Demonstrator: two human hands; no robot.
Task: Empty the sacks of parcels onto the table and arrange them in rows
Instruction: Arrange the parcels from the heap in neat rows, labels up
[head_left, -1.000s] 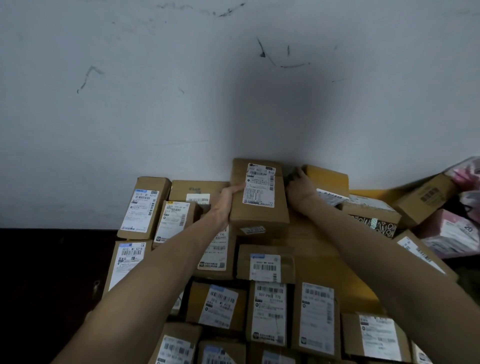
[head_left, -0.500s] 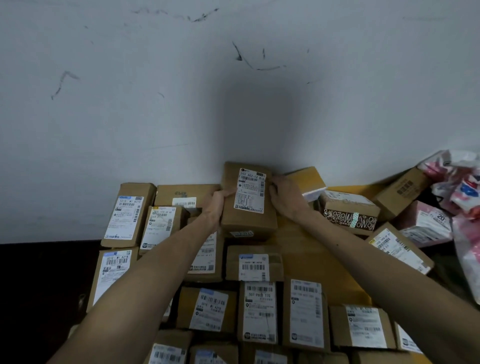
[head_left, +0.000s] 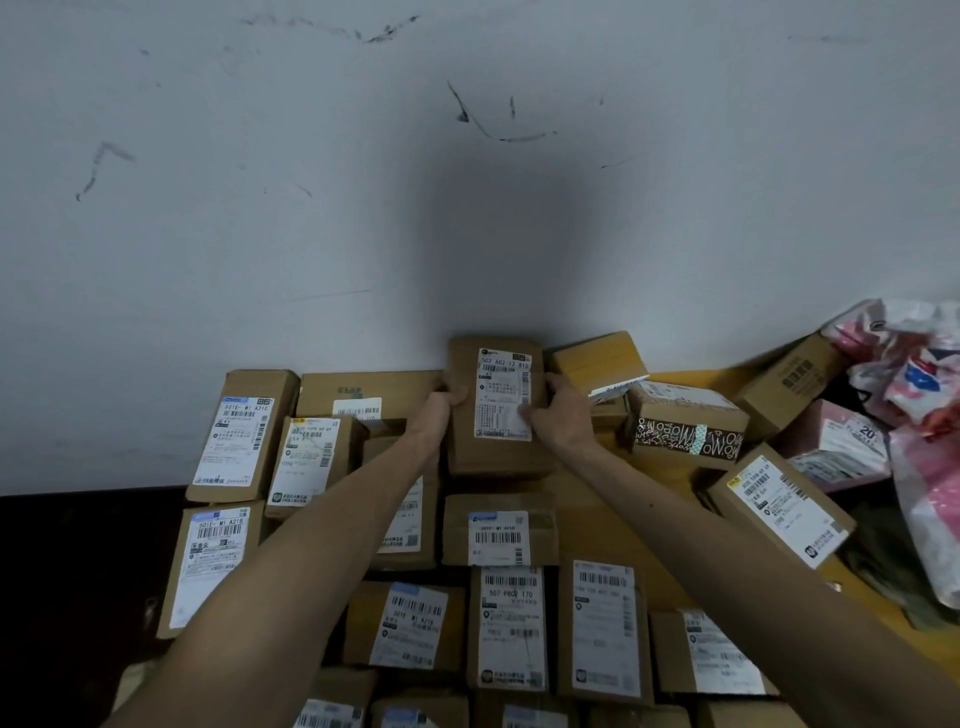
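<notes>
Reaching forward with both bare arms. Gripping a cardboard parcel (head_left: 496, 452) by its left side with the left hand (head_left: 439, 410), by its right side with the right hand (head_left: 558, 415), thumbs on top.

At my 12 o'clock a parcel (head_left: 498, 410) sits at the back of the table (head_left: 597, 499), close to the wall (head_left: 467, 208). My left hand (head_left: 439, 413) holds its 9 o'clock edge and my right hand (head_left: 561, 421) its 3 o'clock edge. From it toward 6 o'clock, rows of parcels (head_left: 506, 629) lie side by side; more reach out to 9 o'clock. At 2 o'clock, tilted boxes (head_left: 685, 421) lie at angles, with a heap of bags (head_left: 924, 395) beyond them at 3 o'clock.
</notes>
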